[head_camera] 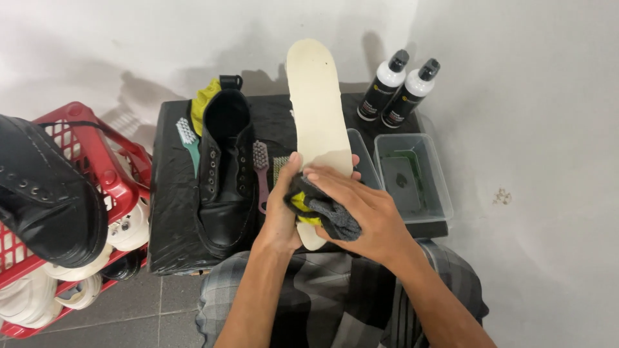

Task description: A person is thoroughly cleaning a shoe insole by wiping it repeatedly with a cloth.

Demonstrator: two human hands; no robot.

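Left hand [282, 212] fingers closed round pale insole [317, 122] standing up over the lap, right hand [361, 209] fingers gripping grey-yellow cloth [325, 212] on it, black boot [225, 174] on desk [171, 200] beside.

Low table wrapped in black plastic sheet [174, 212], carrying 1 black leather lace-up boot [224, 180], 1 green-handled brush [190, 143], 1 purple-handled brush [261, 173]. Also 2 clear plastic tubs [412, 175] and 2 white black-capped bottles [398, 93] along its right side.
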